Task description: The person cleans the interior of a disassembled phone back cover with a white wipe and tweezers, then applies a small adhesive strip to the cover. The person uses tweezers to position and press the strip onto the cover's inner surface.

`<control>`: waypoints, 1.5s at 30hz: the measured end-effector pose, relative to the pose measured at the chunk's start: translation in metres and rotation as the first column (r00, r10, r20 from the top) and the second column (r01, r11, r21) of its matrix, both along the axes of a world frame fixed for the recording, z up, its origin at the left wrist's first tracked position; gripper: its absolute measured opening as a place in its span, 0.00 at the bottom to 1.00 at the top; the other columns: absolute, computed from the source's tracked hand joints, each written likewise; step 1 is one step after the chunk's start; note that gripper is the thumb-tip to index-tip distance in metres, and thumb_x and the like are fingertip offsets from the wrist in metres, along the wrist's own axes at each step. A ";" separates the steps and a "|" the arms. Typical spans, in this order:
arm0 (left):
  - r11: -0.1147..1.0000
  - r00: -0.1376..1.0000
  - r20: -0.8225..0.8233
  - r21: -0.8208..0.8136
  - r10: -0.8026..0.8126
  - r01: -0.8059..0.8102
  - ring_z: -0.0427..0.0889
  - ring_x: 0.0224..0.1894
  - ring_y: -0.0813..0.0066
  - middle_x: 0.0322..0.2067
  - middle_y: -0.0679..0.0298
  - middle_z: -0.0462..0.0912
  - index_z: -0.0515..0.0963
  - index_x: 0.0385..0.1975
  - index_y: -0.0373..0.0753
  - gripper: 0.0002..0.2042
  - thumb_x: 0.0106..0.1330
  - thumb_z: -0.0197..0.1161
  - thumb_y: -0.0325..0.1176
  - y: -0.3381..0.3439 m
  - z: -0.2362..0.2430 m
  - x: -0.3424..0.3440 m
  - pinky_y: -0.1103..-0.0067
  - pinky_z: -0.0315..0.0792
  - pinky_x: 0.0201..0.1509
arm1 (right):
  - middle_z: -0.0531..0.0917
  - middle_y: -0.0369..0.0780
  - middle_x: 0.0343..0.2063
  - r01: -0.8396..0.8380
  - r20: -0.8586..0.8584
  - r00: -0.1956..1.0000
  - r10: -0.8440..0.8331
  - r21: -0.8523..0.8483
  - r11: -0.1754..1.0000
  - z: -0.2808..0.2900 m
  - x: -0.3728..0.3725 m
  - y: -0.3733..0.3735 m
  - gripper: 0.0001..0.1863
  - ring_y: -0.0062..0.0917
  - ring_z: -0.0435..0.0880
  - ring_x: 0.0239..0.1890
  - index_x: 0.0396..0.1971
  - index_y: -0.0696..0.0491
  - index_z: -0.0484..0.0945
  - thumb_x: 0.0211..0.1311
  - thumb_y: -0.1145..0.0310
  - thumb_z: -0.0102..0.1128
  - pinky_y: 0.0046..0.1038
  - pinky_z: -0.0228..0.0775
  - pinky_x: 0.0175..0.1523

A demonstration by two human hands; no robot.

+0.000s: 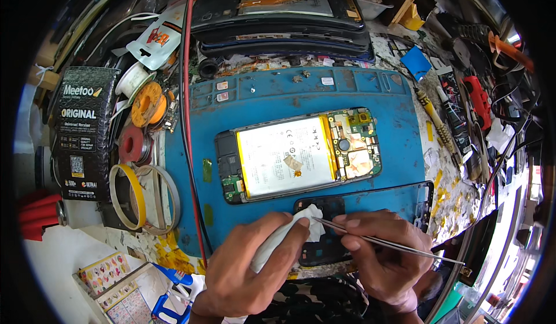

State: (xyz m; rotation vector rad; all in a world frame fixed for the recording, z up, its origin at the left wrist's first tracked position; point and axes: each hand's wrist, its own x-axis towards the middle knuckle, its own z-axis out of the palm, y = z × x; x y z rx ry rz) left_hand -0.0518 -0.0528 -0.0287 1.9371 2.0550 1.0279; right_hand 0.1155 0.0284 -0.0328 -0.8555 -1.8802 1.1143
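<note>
A crumpled white tissue [275, 247] is pinched in my left hand [243, 275], fingers closed on it. My right hand [385, 254] grips a thin metal rod-like tool [408, 250], its tip at the edge of the tissue. Whether the tool is a pick or a scraper I cannot tell. Beneath both hands lies a black phone housing [325, 250], partly covered by them. Just beyond it rests an opened phone with a white battery [272, 165] and an exposed green circuit board [356, 147]; a scrap of tape sticks to the battery.
Everything lies on a blue work mat [399, 127]. A red and a black cable [186, 92] cross its left side. Tape rolls [128, 196], wire spools [149, 103] and a black pouch [84, 133] stand left. Stacked phone parts [284, 31] sit behind; tools and a soldering iron [434, 118] lie right.
</note>
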 end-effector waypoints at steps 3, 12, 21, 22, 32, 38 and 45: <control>1.000 1.000 0.012 -0.013 0.005 -0.005 0.82 0.33 0.70 0.36 0.64 0.81 0.87 0.40 0.42 0.19 0.46 0.75 0.18 0.002 -0.002 -0.001 0.76 0.78 0.35 | 0.88 0.42 0.36 -0.014 0.140 0.990 0.005 0.065 0.998 0.002 -0.004 0.004 0.15 0.29 0.89 0.37 0.40 0.58 0.83 0.50 0.81 0.74 0.26 0.81 0.38; 1.000 0.999 0.029 0.002 0.016 -0.016 0.83 0.34 0.69 0.38 0.61 0.82 0.85 0.42 0.42 0.20 0.46 0.80 0.26 -0.003 -0.005 0.003 0.77 0.78 0.34 | 0.88 0.46 0.31 -0.008 0.188 0.982 -0.016 0.124 0.992 0.003 -0.012 0.004 0.10 0.30 0.89 0.33 0.33 0.60 0.82 0.49 0.83 0.71 0.26 0.79 0.39; 0.996 0.996 -0.045 0.026 -0.081 0.082 0.84 0.39 0.67 0.44 0.59 0.82 0.81 0.47 0.43 0.25 0.46 0.81 0.29 -0.009 -0.010 -0.003 0.76 0.80 0.37 | 0.87 0.41 0.35 -0.052 0.211 0.977 0.030 0.097 0.994 0.002 -0.009 0.004 0.15 0.30 0.87 0.36 0.39 0.58 0.82 0.50 0.82 0.72 0.28 0.81 0.38; 0.997 0.996 -0.024 0.012 -0.081 0.081 0.84 0.39 0.67 0.44 0.59 0.82 0.80 0.49 0.43 0.26 0.46 0.81 0.28 -0.009 -0.009 -0.003 0.76 0.80 0.37 | 0.87 0.41 0.35 -0.054 0.204 0.978 0.031 0.106 0.993 0.002 -0.009 0.004 0.15 0.30 0.87 0.36 0.39 0.58 0.82 0.49 0.83 0.72 0.28 0.81 0.38; 0.993 0.993 0.006 0.007 -0.116 0.116 0.85 0.37 0.64 0.45 0.54 0.83 0.77 0.51 0.39 0.27 0.50 0.79 0.25 -0.008 -0.007 -0.003 0.74 0.80 0.37 | 0.87 0.42 0.37 -0.050 0.190 0.982 0.021 0.153 0.987 -0.001 -0.010 0.005 0.18 0.31 0.87 0.36 0.41 0.59 0.82 0.48 0.84 0.73 0.28 0.81 0.38; 0.994 0.994 0.020 -0.014 -0.110 0.110 0.85 0.37 0.65 0.45 0.54 0.83 0.79 0.47 0.39 0.23 0.50 0.78 0.24 -0.008 -0.006 -0.004 0.75 0.79 0.35 | 0.87 0.44 0.34 -0.031 0.206 0.978 0.001 0.143 0.989 0.001 -0.011 0.004 0.16 0.32 0.88 0.36 0.39 0.59 0.81 0.48 0.85 0.71 0.27 0.80 0.38; 0.988 0.978 0.137 0.036 -0.154 0.151 0.85 0.35 0.68 0.38 0.56 0.86 0.82 0.43 0.39 0.19 0.50 0.78 0.23 -0.010 -0.004 -0.010 0.76 0.79 0.33 | 0.87 0.46 0.35 0.033 -0.075 0.996 -0.042 -0.121 0.992 -0.001 0.000 -0.001 0.12 0.33 0.89 0.40 0.38 0.61 0.78 0.54 0.84 0.69 0.29 0.83 0.41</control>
